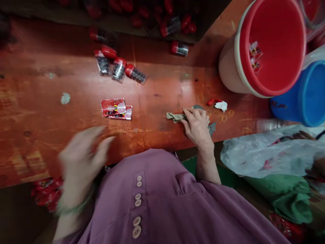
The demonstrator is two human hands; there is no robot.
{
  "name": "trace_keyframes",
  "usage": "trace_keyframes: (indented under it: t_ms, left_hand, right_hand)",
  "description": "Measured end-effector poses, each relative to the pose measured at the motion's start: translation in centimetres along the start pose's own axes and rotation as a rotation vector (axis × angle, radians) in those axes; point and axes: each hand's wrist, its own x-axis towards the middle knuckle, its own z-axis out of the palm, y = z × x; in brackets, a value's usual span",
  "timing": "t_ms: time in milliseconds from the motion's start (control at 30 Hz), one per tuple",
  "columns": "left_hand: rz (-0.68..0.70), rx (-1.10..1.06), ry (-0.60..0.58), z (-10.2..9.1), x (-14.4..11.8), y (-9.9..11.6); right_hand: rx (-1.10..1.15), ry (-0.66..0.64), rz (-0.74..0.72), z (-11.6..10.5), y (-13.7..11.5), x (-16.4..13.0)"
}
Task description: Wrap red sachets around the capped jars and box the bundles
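Cloth (175, 117) under right fingers (190, 116) (half-curled)

Workshop, seemingly for packing: worn bench (157, 86), bottles (118, 69), packets (113, 106), buckets (279, 44).

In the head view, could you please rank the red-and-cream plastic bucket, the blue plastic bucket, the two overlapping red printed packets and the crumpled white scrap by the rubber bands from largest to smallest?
Red-and-cream bucket
Blue bucket, cut off by the picture's edge
Red printed packets, taken together
White scrap
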Motion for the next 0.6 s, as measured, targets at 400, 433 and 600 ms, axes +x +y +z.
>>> trace_keyframes:
  t_ms: [400,433,600]
  left_hand:
    - [0.801,0.450,-0.471,19.5,8.9,7.7]
    - [0.782,0.435,-0.475,19.8,9.0,7.5]
    - [0.716,0.390,-0.465,19.0,9.5,7.4]
  right_hand:
    - [-0.124,0.137,-0.145,3.2,2.2,0.7]
    - [-0.118,0.142,-0.155,3.1,2.3,0.8]
    - [-0.123,0.139,-0.142,2.1,2.7,1.5]
